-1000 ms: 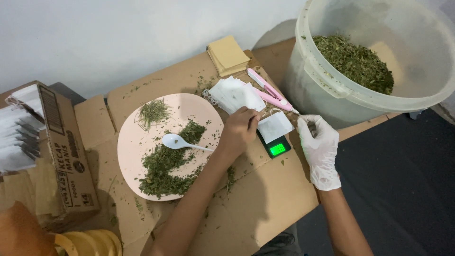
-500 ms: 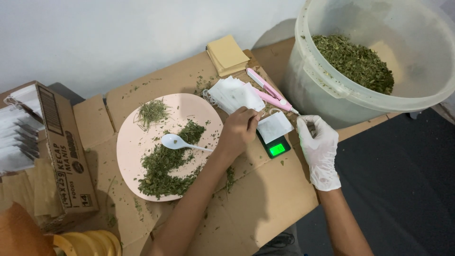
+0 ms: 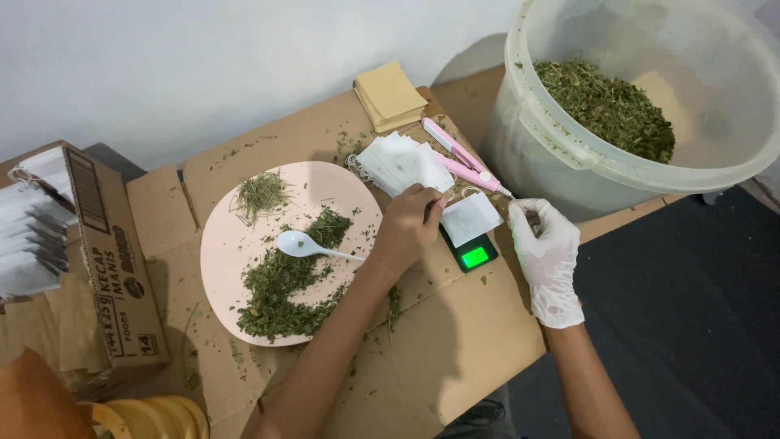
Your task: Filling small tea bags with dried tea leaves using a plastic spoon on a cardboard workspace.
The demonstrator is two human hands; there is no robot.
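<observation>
left hand (image 3: 409, 229) fingers pinching sachet (image 3: 470, 218), gloved right hand (image 3: 546, 258) beside

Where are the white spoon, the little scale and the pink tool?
white spoon (image 3: 292, 242), head view, on its bowl.
little scale (image 3: 476, 256), head view, on its green lit display.
pink tool (image 3: 459, 155), head view, mid-handle.

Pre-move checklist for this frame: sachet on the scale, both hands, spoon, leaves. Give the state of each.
1. Sachet lies on the scale: ok.
2. Scale display lit green: ok; reading cannot tell.
3. Left hand, bare, touches the sachet's edge: ok; grip cannot tell.
4. Right hand, gloved, beside the scale, fingers pinched; holding leaves: cannot tell.
5. Spoon rests free on the plate: ok.
6. Leaves heaped on the plate, crumbs strewn on the cardboard: not ok.
</observation>
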